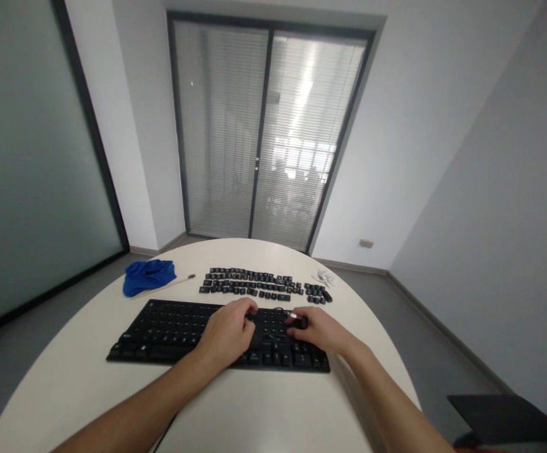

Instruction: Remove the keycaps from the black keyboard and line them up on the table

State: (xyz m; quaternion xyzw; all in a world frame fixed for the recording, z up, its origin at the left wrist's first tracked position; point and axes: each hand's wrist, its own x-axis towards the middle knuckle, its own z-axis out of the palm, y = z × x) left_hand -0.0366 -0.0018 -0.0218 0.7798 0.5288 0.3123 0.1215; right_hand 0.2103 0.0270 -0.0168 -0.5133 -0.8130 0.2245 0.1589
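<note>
A black keyboard lies on the white table, and some of its keys on the right half appear to be off. My left hand rests over the middle of the keyboard with its fingers curled closed; whatever may be in them is hidden. Above the number pad at the right end, my right hand pinches a small black piece with a silver end, which resembles a USB plug. A thin dark line like a cable shows beside it, between the hands.
Behind the keyboard lie rows of loose black keycaps. A blue cloth and a thin brush are at the back left. Crumpled white tissue sits at the back right. The round table bears a cable under my left forearm.
</note>
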